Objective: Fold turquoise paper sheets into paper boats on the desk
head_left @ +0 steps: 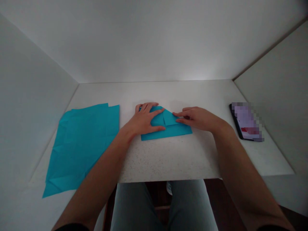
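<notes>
Folded paper [171, 130] runs lengthwise left to right, partly beneath my open left hand [144, 121]. My right hand [197, 117] touches its flap [170, 118], grip unclear.

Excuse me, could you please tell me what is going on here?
A person has both hands on a folded piece of blue paper on a white table. The left hand is spread over its left part, while the right hand touches its right side, by a folded flap. A larger, creased blue sheet lies to the left, and a phone to the right.
</notes>
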`<state>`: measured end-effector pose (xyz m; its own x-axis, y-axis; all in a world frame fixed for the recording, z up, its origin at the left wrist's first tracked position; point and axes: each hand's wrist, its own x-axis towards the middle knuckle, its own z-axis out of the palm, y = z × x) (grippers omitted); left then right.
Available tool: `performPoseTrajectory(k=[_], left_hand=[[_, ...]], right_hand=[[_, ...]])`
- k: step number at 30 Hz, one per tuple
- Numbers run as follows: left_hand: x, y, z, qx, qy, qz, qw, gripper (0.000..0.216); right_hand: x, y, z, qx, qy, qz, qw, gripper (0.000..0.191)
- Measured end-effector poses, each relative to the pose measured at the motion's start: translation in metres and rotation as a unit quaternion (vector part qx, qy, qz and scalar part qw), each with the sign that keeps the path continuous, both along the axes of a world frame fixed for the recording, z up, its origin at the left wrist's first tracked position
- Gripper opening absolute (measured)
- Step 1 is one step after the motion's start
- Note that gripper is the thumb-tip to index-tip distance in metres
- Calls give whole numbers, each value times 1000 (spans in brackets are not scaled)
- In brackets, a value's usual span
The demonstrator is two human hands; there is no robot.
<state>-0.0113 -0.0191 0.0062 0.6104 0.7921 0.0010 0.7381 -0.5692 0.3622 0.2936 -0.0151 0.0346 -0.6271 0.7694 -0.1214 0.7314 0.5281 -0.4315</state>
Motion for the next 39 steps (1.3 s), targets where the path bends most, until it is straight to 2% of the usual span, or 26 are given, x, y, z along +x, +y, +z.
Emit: performPoseTrajectory(k=[2, 5, 8, 10, 11, 13, 17, 22, 25, 28, 30, 32, 34, 36, 39], left_hand=[[0, 0, -2, 3, -6, 0, 1000, 85], [-1, 2, -6, 4, -11, 1, 1000, 84], [0, 3, -7, -1, -15, -1, 1000, 85], [0, 3, -7, -1, -18, -3, 1000, 84], [0, 3, -7, 1, -19, -2, 1000, 84], [0, 3, -7, 8, -21, 0, 1000, 83], [-1, 3, -8, 14, -18, -4, 1000, 83], [-2, 3, -8, 13, -24, -4, 1000, 81], [-1, 4, -7, 10, -25, -8, 1000, 82], [-1, 4, -5, 7, -22, -10, 1000, 84], [-1, 3, -4, 5, -22, -8, 1000, 83], [-1, 3, -3, 5, -25, -6, 1000, 83], [-1, 2, -3, 6, -28, -4, 1000, 85], [-1, 2, -4, 9, -27, -1, 1000, 88], [-1, 2, -6, 13, -23, 2, 1000, 91]], right_hand=[[12, -11, 11, 8, -3, -25, 1000, 53], [46, -42, 26, 73, 39, -133, 988, 52], [103, -79, 29, 157, 59, -306, 937, 51], [146, -101, 24, 194, -2, -391, 900, 53], [164, -110, 20, 209, -39, -414, 885, 55], [192, -123, 12, 194, -73, -425, 881, 59], [207, -125, -1, 153, -92, -448, 876, 66], [200, -112, -6, 104, -140, -473, 864, 80], [200, -105, -5, 104, -143, -477, 861, 78], [184, -94, 5, 124, -82, -479, 865, 73], [156, -80, 18, 122, 9, -463, 878, 71], [115, -62, 30, 86, 124, -416, 897, 68], [68, -42, 38, 75, 202, -337, 917, 58], [24, -22, 35, 74, 213, -237, 945, 49], [-23, 1, 16, 52, 164, -125, 977, 40]])
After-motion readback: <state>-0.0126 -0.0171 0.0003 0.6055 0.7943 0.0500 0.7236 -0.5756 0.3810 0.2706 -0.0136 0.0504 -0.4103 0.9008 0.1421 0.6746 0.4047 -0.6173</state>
